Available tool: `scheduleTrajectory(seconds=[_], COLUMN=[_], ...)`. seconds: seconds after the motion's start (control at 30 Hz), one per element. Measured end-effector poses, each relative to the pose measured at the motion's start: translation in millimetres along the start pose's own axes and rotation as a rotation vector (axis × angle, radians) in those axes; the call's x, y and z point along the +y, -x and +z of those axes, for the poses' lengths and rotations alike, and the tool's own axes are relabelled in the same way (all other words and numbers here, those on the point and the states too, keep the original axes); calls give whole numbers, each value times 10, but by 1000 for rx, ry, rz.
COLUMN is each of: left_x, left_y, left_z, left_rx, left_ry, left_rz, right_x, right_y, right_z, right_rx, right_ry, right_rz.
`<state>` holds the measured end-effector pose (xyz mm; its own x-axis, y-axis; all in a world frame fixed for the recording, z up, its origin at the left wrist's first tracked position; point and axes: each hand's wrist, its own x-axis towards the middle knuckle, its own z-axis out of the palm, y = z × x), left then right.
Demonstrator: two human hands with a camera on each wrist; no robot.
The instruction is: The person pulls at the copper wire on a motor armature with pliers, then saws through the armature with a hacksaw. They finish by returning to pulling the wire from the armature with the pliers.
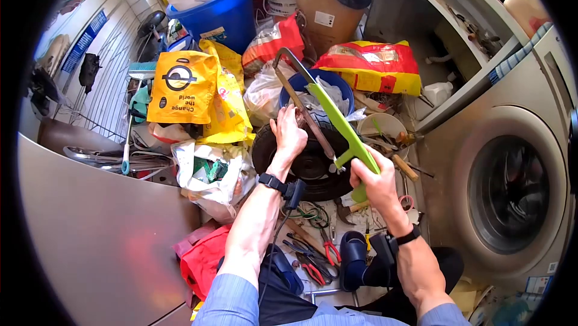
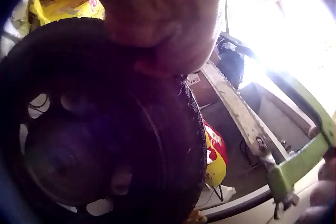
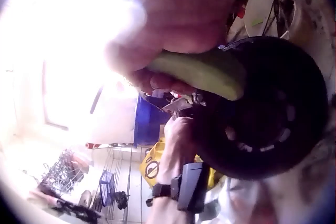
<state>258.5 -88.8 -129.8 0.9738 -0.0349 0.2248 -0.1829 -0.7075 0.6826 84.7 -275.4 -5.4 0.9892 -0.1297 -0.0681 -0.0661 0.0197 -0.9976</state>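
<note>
A hacksaw with a bright green frame (image 1: 337, 115) slants across the head view, its brownish blade (image 1: 310, 118) running close beside the left hand. My right hand (image 1: 378, 181) grips its green handle, fingers curled round it. Under the saw is a black tyre (image 1: 263, 151) on a dark wheel rim with holes. My left hand (image 1: 290, 136) holds the tyre at its top edge; its fingertips are hidden in the left wrist view. There the blade (image 2: 231, 103) shows just beyond the tread, with a wing nut (image 2: 285, 205) at the frame's end.
Pliers (image 1: 313, 272), a hammer (image 1: 344, 210) and other tools lie on the floor before the shoes. A washing machine (image 1: 442, 145) stands at right. Yellow bags (image 1: 180, 100), a white bag (image 1: 235, 190) and a blue tub (image 1: 223, 21) crowd the left and back.
</note>
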Motion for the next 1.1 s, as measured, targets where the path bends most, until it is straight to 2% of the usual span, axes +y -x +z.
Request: scheduleTrajectory(seconds=[0.07,0.13,0.23,0.33,0.43,0.53,0.57,0.7,0.77,0.87,0.93,1.0,1.03,1.07,1.1], left_x=[32,-123,-135,-49,-179,-369,-412,-343,-340,-527,-473,-333,-243,-153,-145], left_y=[-34,-14,-6,21,-19,-122,-116,-91,-92,-144,-112,-11,27,121,119], left_z=[-89,54,61,-21,74,-27,-73,-179,-179,-34,6,29,44,167,197], left_rx=[-92,18,28,1,30,44,34,90,100,124,150,166,28,188,214], left_ry=[38,24,28,17,17,35,140,170,344,241,165,82,155,26,42], left_rz=[-75,1,-10,3,28,16,-44,-1,-14,23,34,103,125,236,256], right_x=[31,19,21,64,-76,-6,129,78,0,71,32,47,87,88,89], right_y=[35,244,629,904,614,341,304,424,536,690,724,419,214,-21,-127], right_z=[38,51,-78,-113,-98,-137,-124,44,-6,-49,7,50,138,208,207], right_rx=[-10,4,49,109,59,5,-9,-17,-19,-8,33,-3,11,16,19], right_ry=[-35,0,-34,-41,53,-27,-109,-105,-113,-149,-109,51,38,31,9], right_rz=[14,11,101,54,94,93,90,67,93,114,69,38,25,-4,-17])
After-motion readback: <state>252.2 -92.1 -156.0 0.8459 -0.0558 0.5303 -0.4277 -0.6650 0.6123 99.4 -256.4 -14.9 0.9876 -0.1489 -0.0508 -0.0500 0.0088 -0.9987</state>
